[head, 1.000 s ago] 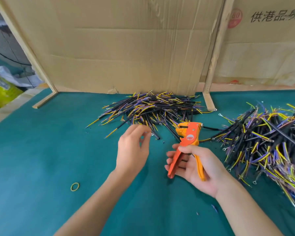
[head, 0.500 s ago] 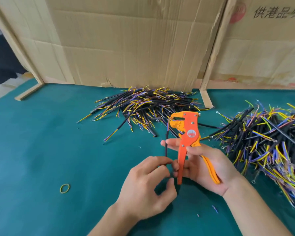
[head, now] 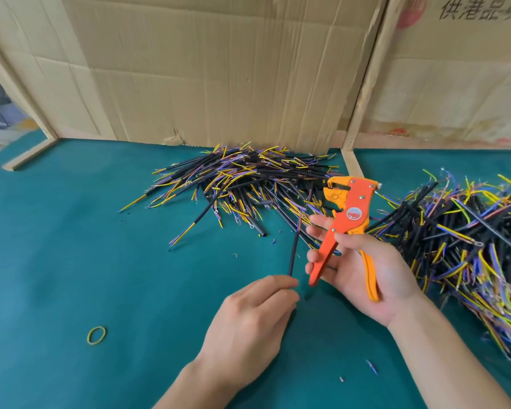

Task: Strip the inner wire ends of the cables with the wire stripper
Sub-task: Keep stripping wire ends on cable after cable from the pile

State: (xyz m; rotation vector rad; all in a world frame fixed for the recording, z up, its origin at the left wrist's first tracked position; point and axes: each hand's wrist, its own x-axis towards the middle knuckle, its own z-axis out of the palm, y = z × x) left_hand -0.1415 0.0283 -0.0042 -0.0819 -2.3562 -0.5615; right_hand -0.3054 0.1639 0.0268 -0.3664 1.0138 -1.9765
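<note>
My right hand [head: 366, 273] holds the orange wire stripper [head: 344, 222] upright, thumb over its pivot and fingers round the handles, jaws pointing up and left. My left hand [head: 248, 329] pinches the lower end of one black cable [head: 293, 249] between thumb and forefinger. That cable stands nearly upright just left of the stripper's handles, its thin coloured inner wires at the top, below the jaws. Nothing sits in the jaws.
A heap of black cables with yellow and purple wire ends [head: 248, 184] lies behind the hands against a cardboard wall [head: 219, 69]. A larger heap [head: 469, 240] fills the right side. A yellow rubber band [head: 96, 335] and small insulation scraps [head: 371, 366] lie on the green mat [head: 71, 261].
My left hand reached to the middle heap, then drew back toward me with one black cable. My right hand raised the stripper and turned it upright.
</note>
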